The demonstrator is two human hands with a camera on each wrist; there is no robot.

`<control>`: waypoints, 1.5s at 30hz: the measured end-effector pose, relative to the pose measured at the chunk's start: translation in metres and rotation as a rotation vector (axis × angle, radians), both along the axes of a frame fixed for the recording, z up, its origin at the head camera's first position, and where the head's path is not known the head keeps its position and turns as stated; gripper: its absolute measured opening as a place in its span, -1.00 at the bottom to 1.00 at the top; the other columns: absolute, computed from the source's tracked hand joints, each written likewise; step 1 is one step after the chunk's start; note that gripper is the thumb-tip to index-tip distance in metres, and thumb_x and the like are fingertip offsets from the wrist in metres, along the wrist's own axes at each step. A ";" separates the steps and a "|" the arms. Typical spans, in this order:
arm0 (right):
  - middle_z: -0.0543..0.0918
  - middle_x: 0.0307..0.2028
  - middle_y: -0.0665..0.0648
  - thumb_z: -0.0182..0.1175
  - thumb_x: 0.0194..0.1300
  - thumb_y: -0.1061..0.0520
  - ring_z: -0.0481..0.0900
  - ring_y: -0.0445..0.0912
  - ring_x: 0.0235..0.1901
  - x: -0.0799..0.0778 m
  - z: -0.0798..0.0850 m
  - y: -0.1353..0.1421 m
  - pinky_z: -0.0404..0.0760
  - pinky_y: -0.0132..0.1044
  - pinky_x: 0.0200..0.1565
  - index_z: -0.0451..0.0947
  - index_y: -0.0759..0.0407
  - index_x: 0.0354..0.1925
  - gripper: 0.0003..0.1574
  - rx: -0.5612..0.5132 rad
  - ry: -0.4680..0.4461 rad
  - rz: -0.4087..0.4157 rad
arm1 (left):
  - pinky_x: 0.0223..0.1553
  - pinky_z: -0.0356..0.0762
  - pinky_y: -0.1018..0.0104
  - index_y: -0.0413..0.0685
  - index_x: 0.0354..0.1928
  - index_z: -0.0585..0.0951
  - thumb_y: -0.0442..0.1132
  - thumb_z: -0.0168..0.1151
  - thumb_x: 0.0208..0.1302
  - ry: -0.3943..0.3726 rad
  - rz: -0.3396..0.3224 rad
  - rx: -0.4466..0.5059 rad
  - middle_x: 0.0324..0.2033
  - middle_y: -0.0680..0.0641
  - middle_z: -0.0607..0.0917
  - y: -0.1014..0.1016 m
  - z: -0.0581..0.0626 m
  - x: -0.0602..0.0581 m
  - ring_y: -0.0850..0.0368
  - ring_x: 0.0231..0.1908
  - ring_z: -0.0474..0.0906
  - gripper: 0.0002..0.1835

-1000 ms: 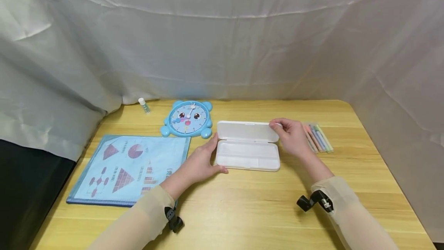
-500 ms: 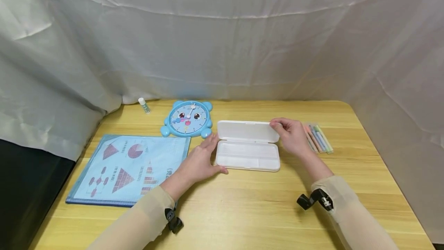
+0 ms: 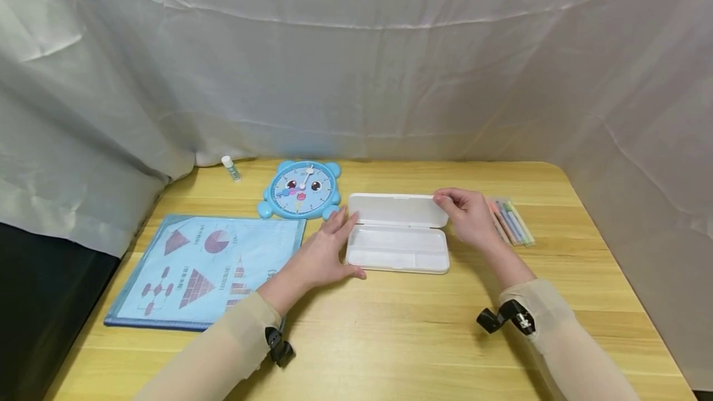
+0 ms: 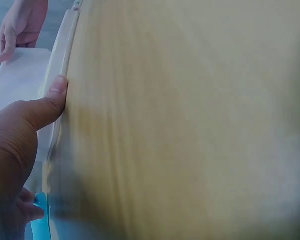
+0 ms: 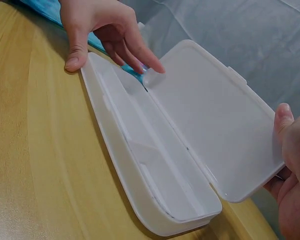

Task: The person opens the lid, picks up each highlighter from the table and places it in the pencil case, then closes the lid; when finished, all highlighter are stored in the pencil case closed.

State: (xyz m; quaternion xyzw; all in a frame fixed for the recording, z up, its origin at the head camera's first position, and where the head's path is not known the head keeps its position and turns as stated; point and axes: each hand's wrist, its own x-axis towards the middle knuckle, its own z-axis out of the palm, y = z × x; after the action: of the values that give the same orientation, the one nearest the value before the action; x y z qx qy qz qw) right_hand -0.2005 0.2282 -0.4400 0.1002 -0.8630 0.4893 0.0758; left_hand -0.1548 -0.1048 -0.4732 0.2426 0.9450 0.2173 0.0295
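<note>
Mid-worktop (image 3: 390, 339) lies one open, partitioned white case (image 3: 397, 241). The left hand (image 3: 320, 258), fingers (image 5: 140, 47) spread, touches its nine-o'clock end; the right hand (image 3: 472, 221) pinches its lid (image 3: 390, 210) at two. One pen pack (image 3: 511, 223) lies at three, one folder (image 3: 259, 240) at nine, one clock (image 3: 301, 198) and glue stick (image 3: 231, 169) at ten.
</note>
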 end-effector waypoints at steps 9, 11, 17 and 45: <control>0.79 -0.25 0.31 0.26 0.58 0.11 0.42 -0.21 -0.50 -0.001 -0.001 0.000 0.40 -0.40 -0.45 0.77 0.39 -0.01 -0.66 -0.026 0.010 0.012 | 0.41 0.34 0.00 -0.02 0.72 0.01 0.43 0.59 -0.03 -0.030 -0.013 -0.029 0.69 -0.11 -0.07 0.000 0.001 -0.003 -0.15 0.58 0.09 0.43; 0.79 -0.24 0.33 0.26 0.58 0.12 0.41 -0.21 -0.51 -0.001 -0.001 0.000 0.40 -0.41 -0.46 0.76 0.40 0.00 -0.66 -0.039 0.007 0.014 | 0.39 0.36 -0.01 -0.04 0.72 0.00 0.44 0.58 -0.03 -0.029 -0.013 -0.036 0.69 -0.12 -0.06 0.000 0.001 -0.003 -0.19 0.55 0.17 0.44; 0.77 -0.22 0.36 0.24 0.59 0.13 0.40 -0.20 -0.50 -0.001 -0.001 -0.001 0.38 -0.41 -0.46 0.75 0.41 0.03 -0.66 -0.066 -0.020 0.013 | 0.38 0.38 0.00 -0.03 0.71 -0.01 0.45 0.59 -0.06 -0.043 -0.013 -0.020 0.67 -0.11 -0.03 -0.001 0.003 -0.005 -0.25 0.50 0.26 0.46; 0.76 -0.25 0.32 0.24 0.59 0.11 0.45 -0.20 -0.44 -0.002 -0.006 0.004 0.43 -0.42 -0.43 0.75 0.40 0.02 -0.65 -0.058 -0.033 -0.012 | 0.45 0.25 -0.01 -0.02 0.71 0.00 0.34 0.30 0.39 -0.053 -0.129 -0.015 0.67 -0.07 -0.06 -0.010 0.007 -0.008 -0.21 0.52 0.20 0.11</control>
State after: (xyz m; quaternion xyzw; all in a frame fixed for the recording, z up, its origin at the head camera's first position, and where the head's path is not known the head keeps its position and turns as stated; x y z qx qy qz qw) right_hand -0.2030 0.2320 -0.4461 0.0850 -0.8503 0.5151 0.0674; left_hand -0.1625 -0.1148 -0.4662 0.2967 0.9280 0.2141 0.0704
